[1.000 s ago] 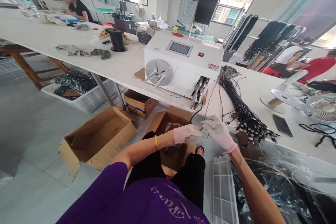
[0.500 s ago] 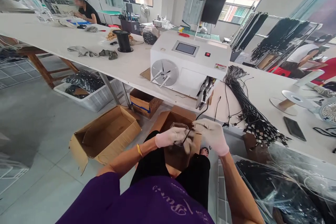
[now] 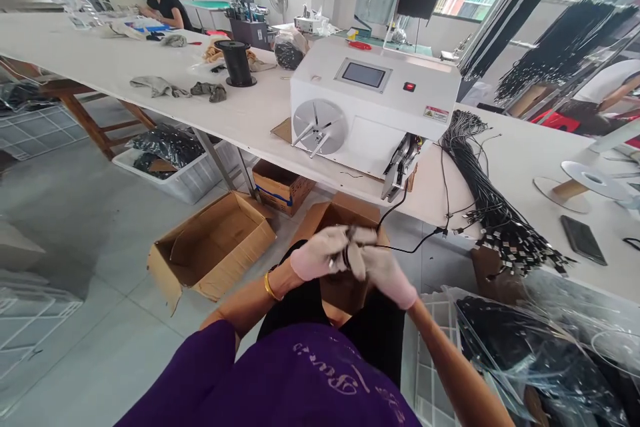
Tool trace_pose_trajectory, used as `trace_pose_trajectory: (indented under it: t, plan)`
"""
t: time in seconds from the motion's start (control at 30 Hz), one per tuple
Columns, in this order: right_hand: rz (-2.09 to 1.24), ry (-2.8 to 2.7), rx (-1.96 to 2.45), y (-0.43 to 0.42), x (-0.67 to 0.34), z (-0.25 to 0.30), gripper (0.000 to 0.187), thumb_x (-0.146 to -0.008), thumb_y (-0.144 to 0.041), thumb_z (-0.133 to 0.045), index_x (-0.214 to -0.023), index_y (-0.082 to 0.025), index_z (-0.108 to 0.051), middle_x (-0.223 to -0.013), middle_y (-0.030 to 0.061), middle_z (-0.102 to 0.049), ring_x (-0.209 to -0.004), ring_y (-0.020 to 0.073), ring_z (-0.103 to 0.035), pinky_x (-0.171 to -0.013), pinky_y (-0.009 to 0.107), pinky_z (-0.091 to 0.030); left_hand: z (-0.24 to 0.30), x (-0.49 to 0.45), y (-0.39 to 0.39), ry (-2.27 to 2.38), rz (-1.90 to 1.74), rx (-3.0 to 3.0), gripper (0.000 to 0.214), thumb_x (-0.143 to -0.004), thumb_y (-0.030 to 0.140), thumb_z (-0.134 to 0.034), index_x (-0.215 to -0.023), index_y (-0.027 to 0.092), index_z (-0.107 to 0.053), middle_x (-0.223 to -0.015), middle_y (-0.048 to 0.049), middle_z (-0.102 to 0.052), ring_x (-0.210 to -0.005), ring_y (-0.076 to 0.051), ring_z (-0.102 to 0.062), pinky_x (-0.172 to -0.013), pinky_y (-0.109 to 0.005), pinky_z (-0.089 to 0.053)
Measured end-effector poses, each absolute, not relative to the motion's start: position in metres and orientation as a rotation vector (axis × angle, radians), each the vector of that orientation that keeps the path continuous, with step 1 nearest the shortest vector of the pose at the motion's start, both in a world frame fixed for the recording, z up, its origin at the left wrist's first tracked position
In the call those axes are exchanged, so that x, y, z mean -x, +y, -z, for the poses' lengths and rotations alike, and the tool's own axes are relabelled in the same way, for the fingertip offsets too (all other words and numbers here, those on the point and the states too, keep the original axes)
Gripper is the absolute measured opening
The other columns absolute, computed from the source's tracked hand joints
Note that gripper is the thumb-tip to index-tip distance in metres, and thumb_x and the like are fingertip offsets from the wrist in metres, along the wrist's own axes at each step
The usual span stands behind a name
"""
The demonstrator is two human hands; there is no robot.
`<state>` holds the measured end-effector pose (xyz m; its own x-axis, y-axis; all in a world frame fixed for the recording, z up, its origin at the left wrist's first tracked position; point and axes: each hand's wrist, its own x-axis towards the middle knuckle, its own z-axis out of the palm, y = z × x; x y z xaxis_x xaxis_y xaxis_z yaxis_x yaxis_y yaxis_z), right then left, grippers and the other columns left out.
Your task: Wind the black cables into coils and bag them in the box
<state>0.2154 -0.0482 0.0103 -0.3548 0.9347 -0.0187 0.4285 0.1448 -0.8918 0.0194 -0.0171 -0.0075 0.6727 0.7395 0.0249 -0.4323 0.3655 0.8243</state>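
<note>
My left hand [image 3: 320, 255], in a whitish glove with a pink cuff, is closed around a small coil of black cable [image 3: 346, 255]. Against it, my right hand [image 3: 384, 272], gloved the same way, has its fingers on that coil; blur hides the exact grip. One black strand [image 3: 393, 211] rises from the hands to the metal winding head [image 3: 401, 167] of a white machine [image 3: 373, 107]. Another strand runs right to a dark connector [image 3: 440, 231] at the table's edge. Below the hands, an open cardboard box [image 3: 320, 217] stands between my knees.
A bundle of black cables [image 3: 480, 180] with metal plugs lies right of the machine. Beyond it are a phone [image 3: 583, 240] and a white spool [image 3: 587, 177]. An open carton [image 3: 215, 240] sits on the floor at left; plastic-wrapped goods [image 3: 530, 340] lie at right. A co-worker [image 3: 163, 3] sits far left.
My right hand has moved left and in against my left hand at the coil. The strand to its right now stretches to the connector at the table edge. The view has shifted slightly.
</note>
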Motion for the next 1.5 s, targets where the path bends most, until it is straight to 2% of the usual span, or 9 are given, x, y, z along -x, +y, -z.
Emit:
trace_pose_trajectory:
  t: [0.23,0.4,0.53,0.7,0.9,1.0,1.13,1.37,1.5]
  plan:
    - [-1.239,-1.765,1.413,-0.03,-0.228,0.012,0.033,-0.079,-0.048,-0.06,-0.086,-0.018,-0.07,-0.072,0.0013,-0.062,-0.061,0.0127,-0.05,-0.056,0.024,-0.04,0.025,-0.014,-0.008,0.501,-0.661,-1.218,0.062,-0.07,0.043,-0.074,-0.122,0.013,-0.06,-0.08,-0.0063,-0.072,-0.091,-0.022,-0.065,-0.087,-0.032,-0.047]
    - [-1.411,-1.798,1.347,-0.041,-0.23,0.041,0.05,-0.089,-0.054,-0.042,-0.106,-0.014,-0.066,-0.067,0.0014,-0.057,-0.059,0.0129,-0.049,-0.055,0.026,-0.04,0.022,-0.01,-0.004,0.478,-0.98,-0.985,0.061,-0.084,0.057,-0.051,-0.122,0.009,-0.058,-0.076,-0.0087,-0.07,-0.083,-0.022,-0.067,-0.08,-0.035,-0.049]
    - [-0.699,-2.434,1.42,-0.038,-0.223,0.011,0.031,-0.095,-0.035,-0.043,-0.105,-0.021,-0.068,-0.089,0.0075,-0.064,-0.08,0.0187,-0.055,-0.072,0.033,-0.04,0.02,-0.018,0.021,0.695,-0.954,-1.372,0.049,-0.085,0.041,-0.057,-0.125,0.013,-0.054,-0.082,-0.0053,-0.07,-0.087,-0.017,-0.064,-0.083,-0.029,-0.046]
    - [0.126,-2.769,1.511,-0.012,-0.227,-0.036,0.023,-0.088,-0.027,-0.054,-0.074,-0.018,-0.069,-0.083,0.0113,-0.065,-0.088,0.026,-0.054,-0.077,0.039,-0.035,0.029,-0.035,0.018,0.727,-0.43,-1.748,0.018,-0.085,0.032,-0.054,-0.082,0.015,-0.058,-0.064,0.0009,-0.063,-0.061,-0.011,-0.056,-0.064,-0.023,-0.043]
    - [-0.87,-2.048,1.502,-0.014,-0.229,-0.023,0.032,-0.084,-0.035,-0.055,-0.112,-0.024,-0.064,-0.088,0.0016,-0.068,-0.073,0.0163,-0.059,-0.069,0.029,-0.046,0.022,-0.041,0.012,0.351,-0.496,-1.233,0.033,-0.084,0.048,-0.056,-0.075,0.017,-0.047,-0.042,0.009,-0.041,-0.04,-0.008,-0.043,-0.064,-0.029,-0.048]
    - [-1.256,-1.801,1.363,-0.016,-0.225,-0.02,0.036,-0.083,-0.048,-0.054,-0.099,-0.018,-0.065,-0.081,0.0024,-0.065,-0.058,0.0136,-0.055,-0.054,0.027,-0.046,0.019,-0.044,0.013,0.198,-0.519,-1.054,0.038,-0.081,0.054,-0.057,-0.076,0.016,-0.05,-0.038,0.0099,-0.034,-0.035,-0.008,-0.038,-0.062,-0.032,-0.048]
    - [-1.415,-1.537,1.392,-0.014,-0.224,-0.028,0.04,-0.076,-0.054,-0.063,-0.066,-0.017,-0.055,-0.057,-0.0023,-0.051,-0.046,0.01,-0.048,-0.045,0.024,-0.041,0.019,-0.048,0.013,0.269,-0.694,-0.957,0.041,-0.076,0.055,-0.065,-0.075,0.017,-0.048,-0.043,0.0095,-0.037,-0.039,-0.006,-0.039,-0.061,-0.028,-0.046]
    - [-1.665,-1.202,1.228,-0.015,-0.226,-0.031,0.041,-0.066,-0.052,-0.076,-0.067,-0.016,-0.056,-0.06,-0.0012,-0.053,-0.053,0.0117,-0.051,-0.054,0.029,-0.049,0.021,-0.046,0.007,0.516,-0.77,-1.019,0.05,-0.072,0.059,-0.066,-0.08,0.011,-0.056,-0.08,-0.0061,-0.061,-0.073,-0.013,-0.059,-0.068,-0.027,-0.048]
    - [-1.436,-1.24,1.251,-0.016,-0.219,-0.012,0.039,-0.069,-0.053,-0.073,-0.077,-0.017,-0.061,-0.07,0.0007,-0.06,-0.061,0.0144,-0.057,-0.062,0.031,-0.051,0.015,-0.05,0.002,0.551,-0.584,-0.953,0.056,-0.069,0.065,-0.065,-0.09,0.014,-0.052,-0.078,-0.0032,-0.059,-0.06,-0.011,-0.058,-0.052,-0.023,-0.045]
